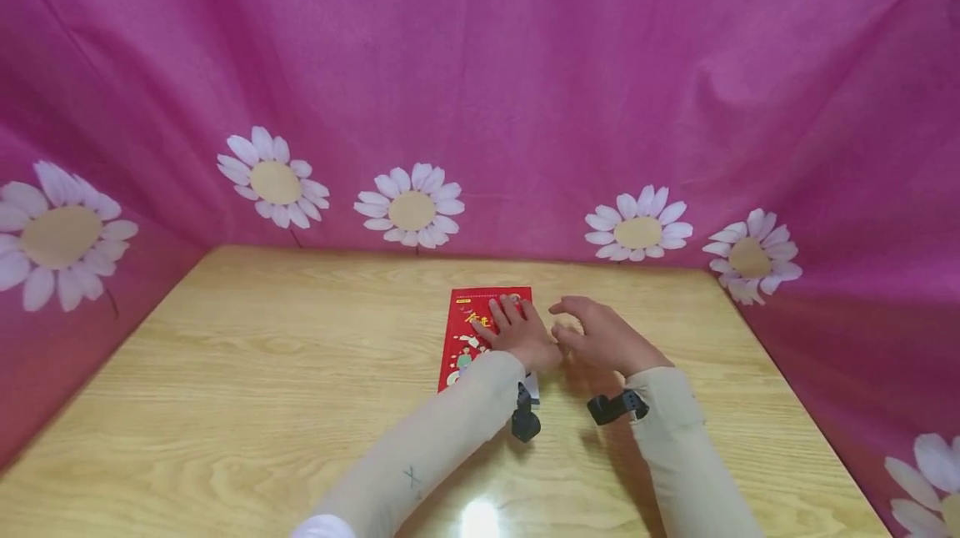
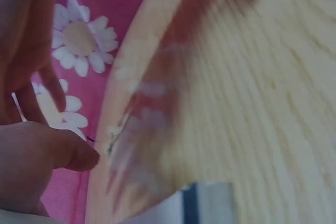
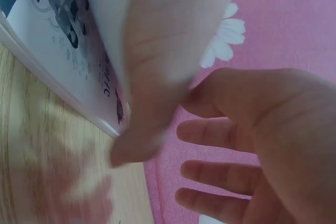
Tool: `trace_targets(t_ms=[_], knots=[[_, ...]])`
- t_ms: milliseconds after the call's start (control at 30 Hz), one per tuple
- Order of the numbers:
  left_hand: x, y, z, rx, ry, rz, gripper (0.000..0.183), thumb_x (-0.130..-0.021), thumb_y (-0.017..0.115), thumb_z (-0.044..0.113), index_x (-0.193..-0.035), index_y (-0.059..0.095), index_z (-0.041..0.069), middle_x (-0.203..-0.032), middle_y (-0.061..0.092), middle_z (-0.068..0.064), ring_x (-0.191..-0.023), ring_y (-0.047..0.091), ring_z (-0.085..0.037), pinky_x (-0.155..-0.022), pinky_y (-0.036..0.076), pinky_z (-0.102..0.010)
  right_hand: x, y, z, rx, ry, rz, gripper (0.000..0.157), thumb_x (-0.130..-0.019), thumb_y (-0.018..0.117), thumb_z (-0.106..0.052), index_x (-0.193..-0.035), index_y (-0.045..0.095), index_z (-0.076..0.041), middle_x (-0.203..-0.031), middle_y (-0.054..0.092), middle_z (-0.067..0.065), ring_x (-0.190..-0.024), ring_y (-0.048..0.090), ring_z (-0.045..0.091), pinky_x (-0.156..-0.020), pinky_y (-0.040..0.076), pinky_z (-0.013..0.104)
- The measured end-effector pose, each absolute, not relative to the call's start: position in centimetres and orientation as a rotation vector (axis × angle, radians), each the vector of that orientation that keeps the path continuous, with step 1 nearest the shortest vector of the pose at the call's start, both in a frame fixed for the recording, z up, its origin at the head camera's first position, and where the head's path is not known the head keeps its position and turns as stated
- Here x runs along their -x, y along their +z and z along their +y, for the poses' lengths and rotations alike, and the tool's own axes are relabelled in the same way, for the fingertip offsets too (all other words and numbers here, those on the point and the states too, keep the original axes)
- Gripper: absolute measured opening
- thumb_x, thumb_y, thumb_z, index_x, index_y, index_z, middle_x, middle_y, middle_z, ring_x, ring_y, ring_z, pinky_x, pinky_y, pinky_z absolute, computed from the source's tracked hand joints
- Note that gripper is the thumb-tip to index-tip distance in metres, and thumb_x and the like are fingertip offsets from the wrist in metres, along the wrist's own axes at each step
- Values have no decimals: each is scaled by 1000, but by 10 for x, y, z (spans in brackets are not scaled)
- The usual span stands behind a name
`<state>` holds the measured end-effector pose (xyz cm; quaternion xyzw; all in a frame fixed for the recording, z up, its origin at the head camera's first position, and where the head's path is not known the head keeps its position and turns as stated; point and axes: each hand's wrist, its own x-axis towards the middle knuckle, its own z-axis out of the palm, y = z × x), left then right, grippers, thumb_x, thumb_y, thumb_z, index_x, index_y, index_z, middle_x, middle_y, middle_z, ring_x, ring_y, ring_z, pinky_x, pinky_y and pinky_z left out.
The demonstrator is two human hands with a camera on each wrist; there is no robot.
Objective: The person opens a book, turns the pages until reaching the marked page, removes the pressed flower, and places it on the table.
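Observation:
A red booklet (image 1: 456,346) with yellow lettering and cartoon figures lies on the wooden table. Over its upper right part, my left hand (image 1: 521,342) is spread with its fingers fairly straight, overlapping the cover. A white, dark-striped corner (image 2: 210,203) shows low in the left wrist view. In the right wrist view, a white printed book face (image 3: 68,56) stands out beside the blurred left hand. Just right of the booklet, my right hand (image 1: 603,336) is held with loosely bent fingers, nothing between them. Its thumb comes close to the left hand.
The wooden table (image 1: 262,379) spreads out on both sides of the booklet. A pink curtain (image 1: 517,104) with white daisies encloses its back and sides. Black wrist straps with cameras (image 1: 526,424) are on both forearms.

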<state>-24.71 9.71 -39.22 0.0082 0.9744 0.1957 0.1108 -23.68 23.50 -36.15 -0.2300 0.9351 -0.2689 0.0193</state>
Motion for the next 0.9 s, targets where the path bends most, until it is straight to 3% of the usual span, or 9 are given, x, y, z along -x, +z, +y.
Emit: trace_targets(t_ms=[233, 433, 667, 900], knots=[[240, -378, 78, -138, 764, 2870, 91, -88, 55, 57, -155, 16, 10, -161, 4, -18, -146, -3, -40, -107, 1, -71, 236, -354, 234, 738, -888, 2949, 40, -96, 59, -26, -131, 57, -6, -143, 46, 19, -133, 40, 37, -105, 36, 54], [239, -368, 31, -345, 871, 2797, 81, -91, 51, 54, -155, 20, 15, -161, 7, -16, -147, -1, -36, -111, 4, -66, 230, -350, 222, 814, -842, 3004, 44, -94, 62, -27, -132, 56, -6, -146, 42, 19, -134, 38, 39, -106, 33, 58], [252, -369, -34, -564, 678, 2714, 100, -79, 67, 61, -156, 17, 23, -162, 7, -11, -148, -1, -32, -112, 5, -63, 220, -358, 188, 831, -741, 2960, 66, -88, 70, -38, -143, 45, -13, -154, 31, 13, -138, 31, 35, -103, 35, 62], [244, -379, -60, -647, 485, 2623, 102, -68, 77, 60, -152, 30, 28, -161, 14, -5, -148, 1, -31, -110, 1, -67, 215, -382, 171, 700, -508, 2829, 80, -83, 70, -49, -149, 39, -17, -156, 29, 9, -143, 25, 30, -116, 14, 53]])
